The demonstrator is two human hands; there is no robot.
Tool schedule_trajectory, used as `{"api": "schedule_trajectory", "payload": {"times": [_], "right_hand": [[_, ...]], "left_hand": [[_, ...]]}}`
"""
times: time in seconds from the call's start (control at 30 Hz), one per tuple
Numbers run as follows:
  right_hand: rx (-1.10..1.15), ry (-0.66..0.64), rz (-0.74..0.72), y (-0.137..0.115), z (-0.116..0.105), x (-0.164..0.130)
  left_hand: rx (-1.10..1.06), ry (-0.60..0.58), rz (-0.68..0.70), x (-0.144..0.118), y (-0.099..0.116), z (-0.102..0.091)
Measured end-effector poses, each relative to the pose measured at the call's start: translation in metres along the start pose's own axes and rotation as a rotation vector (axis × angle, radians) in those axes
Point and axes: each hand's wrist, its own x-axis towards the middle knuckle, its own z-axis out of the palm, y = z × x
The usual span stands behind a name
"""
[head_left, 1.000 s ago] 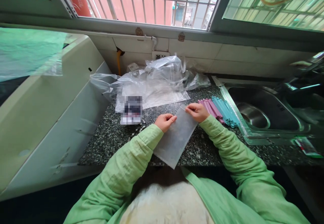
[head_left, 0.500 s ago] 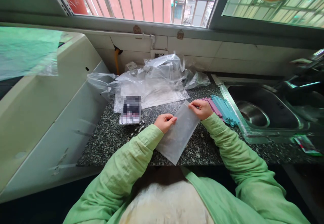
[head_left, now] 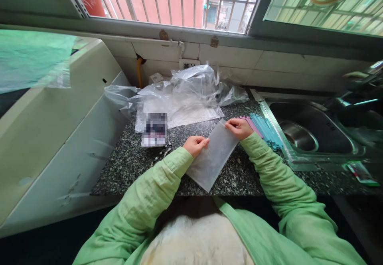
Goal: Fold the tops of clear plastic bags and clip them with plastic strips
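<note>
I am watching both hands working over the speckled granite counter [head_left: 131, 165], near its front edge. The left hand [head_left: 195, 145] is pinching the near-left edge of a small frosted plastic bag [head_left: 214, 157], thumb and fingers closed on the film. The right hand [head_left: 239, 128] is gripping the bag's far corner, fingers curled over it. The bag is stretching taut between the two hands, tilted, with its lower corner hanging toward the counter's front edge; I cannot tell whether that corner is touching the stone.

Just beside the right hand, toward the counter's right edge, I am noting a fanned row of pink and blue sticks [head_left: 263, 129] lying flat; the hand is covering part of the pink ones. Beyond them the steel sink [head_left: 299, 135] is sitting sunk into the counter's right end.

Toward the back edge a heap of clear plastic bags [head_left: 185, 95] is lying crumpled against the tiled wall. In front of that heap, toward the counter's left edge, a small printed card [head_left: 154, 129] is lying flat, with a few small beads [head_left: 163, 152] scattered just in front of it, well apart from the left hand.
</note>
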Motion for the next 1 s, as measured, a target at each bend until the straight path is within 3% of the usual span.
{"api": "schedule_trajectory", "payload": {"times": [0.3,0.6,0.8,1.0], "right_hand": [[0.032,0.063,0.088,0.003,-0.012,0.001],[0.093,0.098,0.17,0.015,-0.001,0.008],[0.117,0.089,0.168,0.027,0.008,0.013],[0.108,0.067,0.152,0.019,-0.005,0.008]], "left_hand": [[0.064,0.012,0.011,0.0,-0.003,0.0],[0.076,0.058,0.056,0.001,0.001,-0.004],[0.063,0.019,0.002,0.001,0.001,-0.008],[0.06,0.006,-0.055,0.0,0.002,-0.011]]}}
